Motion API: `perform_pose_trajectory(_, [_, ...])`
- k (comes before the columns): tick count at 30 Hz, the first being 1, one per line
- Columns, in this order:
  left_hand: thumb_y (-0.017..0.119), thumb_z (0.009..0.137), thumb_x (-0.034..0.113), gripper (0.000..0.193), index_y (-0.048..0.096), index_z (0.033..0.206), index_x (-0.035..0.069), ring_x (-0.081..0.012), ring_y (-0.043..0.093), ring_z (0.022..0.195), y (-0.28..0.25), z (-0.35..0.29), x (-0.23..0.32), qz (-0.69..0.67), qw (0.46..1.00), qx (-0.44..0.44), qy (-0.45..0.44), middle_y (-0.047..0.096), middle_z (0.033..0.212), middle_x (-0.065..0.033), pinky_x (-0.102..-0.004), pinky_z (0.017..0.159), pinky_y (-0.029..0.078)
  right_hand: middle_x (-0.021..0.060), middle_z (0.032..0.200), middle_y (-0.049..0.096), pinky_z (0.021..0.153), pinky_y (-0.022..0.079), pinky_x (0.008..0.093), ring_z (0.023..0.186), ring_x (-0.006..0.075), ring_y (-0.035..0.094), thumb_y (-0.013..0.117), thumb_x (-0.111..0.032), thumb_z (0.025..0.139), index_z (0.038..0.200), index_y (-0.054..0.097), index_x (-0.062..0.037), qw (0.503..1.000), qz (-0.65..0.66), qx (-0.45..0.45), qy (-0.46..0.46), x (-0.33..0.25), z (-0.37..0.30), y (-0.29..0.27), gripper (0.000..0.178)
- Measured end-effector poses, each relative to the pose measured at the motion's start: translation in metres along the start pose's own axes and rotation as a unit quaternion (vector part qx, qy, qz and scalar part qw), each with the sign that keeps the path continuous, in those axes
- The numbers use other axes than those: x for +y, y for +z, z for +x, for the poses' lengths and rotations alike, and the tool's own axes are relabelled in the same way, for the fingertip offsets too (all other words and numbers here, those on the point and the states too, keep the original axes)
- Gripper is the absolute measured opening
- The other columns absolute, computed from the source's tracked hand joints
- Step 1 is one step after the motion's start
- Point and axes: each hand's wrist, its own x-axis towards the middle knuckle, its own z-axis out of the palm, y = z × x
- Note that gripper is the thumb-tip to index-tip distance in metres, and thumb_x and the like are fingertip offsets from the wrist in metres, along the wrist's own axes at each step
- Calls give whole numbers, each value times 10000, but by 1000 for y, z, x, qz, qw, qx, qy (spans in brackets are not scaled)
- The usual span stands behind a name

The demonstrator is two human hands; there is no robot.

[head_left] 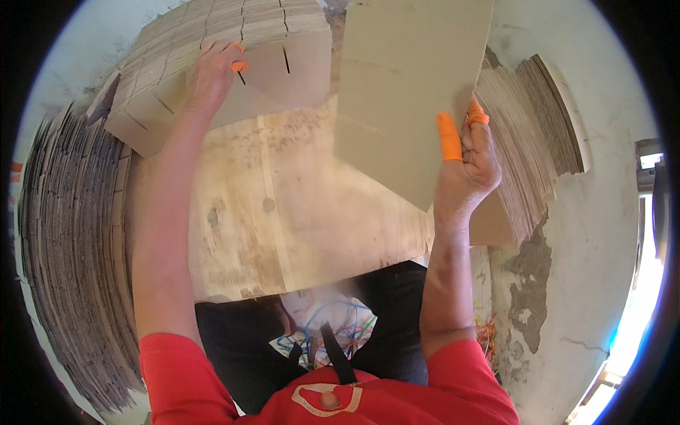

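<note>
My right hand (467, 159) grips the right edge of a large plain cardboard sheet (404, 92), its orange-capped thumb on the near face and its fingers behind. The sheet stands tilted over the table, its top running out of the picture. At the far left, my left hand (212, 74) is closed at the top of the front slotted cardboard sheet (283, 81) of a standing stack (205, 21). Orange finger covers show on this hand too. Its fingertips are partly hidden, so how many sheets it pinches is unclear.
Dark-edged cardboard pieces (71, 262) are piled along the left. More cardboard sheets (517, 149) lean against the peeling wall (595, 283) at right. Between my arms lies a wooden tabletop (283, 205). Below its near edge, coloured strands (326, 315) show between my legs.
</note>
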Motion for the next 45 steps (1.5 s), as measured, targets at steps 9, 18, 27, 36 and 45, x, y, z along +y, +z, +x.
perform_pose_trajectory(9, [601,777,27,190,637,963,45,-320,644,870,-34,-38,95,0,962,-243,121,644,841,-152,-421,697,531,158,1177,670,565,510,237,596,140,615,730,-22,833,1175,642,24,989,-87,-5,-115,-10,-5,-4,356])
perform_pose_trajectory(18, [566,770,31,135,614,895,17,-306,624,869,-30,-48,125,1,963,-222,156,620,821,-145,-413,717,522,161,1166,670,517,491,252,559,171,599,730,-4,820,1130,652,26,991,-62,0,-115,-14,-7,-10,321])
perform_pose_trajectory(27, [579,755,-2,108,628,851,-17,-291,609,879,-44,-55,137,-6,966,-214,142,623,849,-139,-400,755,521,143,1006,706,546,511,255,594,202,625,743,-1,808,1103,669,0,988,-90,-34,-121,-20,-3,-14,305])
perform_pose_trajectory(36, [568,793,24,134,616,912,-13,-280,605,891,-49,-57,141,4,964,-210,165,614,854,-132,-384,728,527,152,1036,704,549,529,284,657,239,672,748,-9,797,1039,672,1,984,-83,-23,-157,-17,-2,-15,254])
perform_pose_trajectory(45, [601,734,24,174,623,899,-26,-250,608,887,-64,-60,153,-33,965,-162,203,621,865,-115,-349,736,549,129,1138,694,586,525,246,655,100,669,726,-64,853,1133,680,-11,987,-72,-55,-133,-13,-12,-10,288])
